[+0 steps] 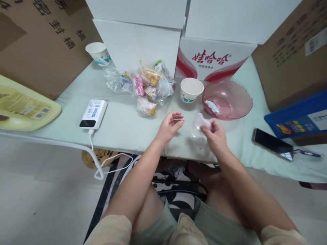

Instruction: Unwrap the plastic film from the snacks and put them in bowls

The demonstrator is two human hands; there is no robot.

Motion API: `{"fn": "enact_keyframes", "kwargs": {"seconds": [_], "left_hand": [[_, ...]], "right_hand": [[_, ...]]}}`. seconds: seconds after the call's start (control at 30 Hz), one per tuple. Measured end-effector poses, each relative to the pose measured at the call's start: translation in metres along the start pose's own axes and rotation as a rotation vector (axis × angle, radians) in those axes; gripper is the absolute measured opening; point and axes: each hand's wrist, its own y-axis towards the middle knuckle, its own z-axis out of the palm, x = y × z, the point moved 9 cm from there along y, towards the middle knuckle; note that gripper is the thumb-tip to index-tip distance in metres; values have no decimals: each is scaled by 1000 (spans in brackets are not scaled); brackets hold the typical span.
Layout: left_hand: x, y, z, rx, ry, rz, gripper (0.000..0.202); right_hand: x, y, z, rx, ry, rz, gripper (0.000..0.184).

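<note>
Your right hand point(216, 136) is pinching 1 clear plastic wrapper point(197, 124) between your hands; your left hand point(169, 126) is curving loosely open. Beyond your right hand, 1 pink bowl point(238, 99) is sitting.

White power bank point(94, 114) near a yellow jug point(28, 105), dark phone point(273, 144) beside a pen point(308, 153)

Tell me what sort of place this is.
Probably a lived-in room, perhaps doubling as storage: cartons stand stacked at the back of a cloth-covered surface, which also holds a phone and a cabled power bank.
</note>
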Motion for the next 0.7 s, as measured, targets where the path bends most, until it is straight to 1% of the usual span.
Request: {"fn": "enact_keyframes", "kwargs": {"seconds": [0.07, 0.13, 0.23, 0.3, 0.33, 0.4, 0.47, 0.5, 0.6, 0.7], "left_hand": [[-3, 0, -5, 6, 13, -10, 37], [-12, 0, -7, 37, -14, 21, 37], [-30, 0, -5, 125, -131, 86, 58], [-33, 0, -2, 180, -225, 39, 65], [-33, 0, -1, 189, -269, -5, 62], [-29, -1, -4, 167, -340, -89, 55], [-25, -3, -10, 120, -397, -138, 49], [-24, -4, -12, 109, -423, -159, 47], [-19, -7, -11, 137, -477, -216, 46], [-15, -10, -9, 189, -424, -259, 40]], "right_hand": [[22, 16, -2, 13, -60, -77, 44], [42, 29, 7, 85, -98, -131, 42], [63, 32, 38, 255, -140, -191, 37], [72, 26, 55, 309, -179, -261, 36], [74, 22, 61, 319, -192, -293, 39], [72, 14, 70, 356, -174, -312, 56], [64, 10, 78, 406, -97, -257, 72], [60, 9, 80, 416, -61, -217, 74], [51, 9, 79, 353, -34, -152, 62], [53, 11, 75, 251, -103, -166, 49]]}}
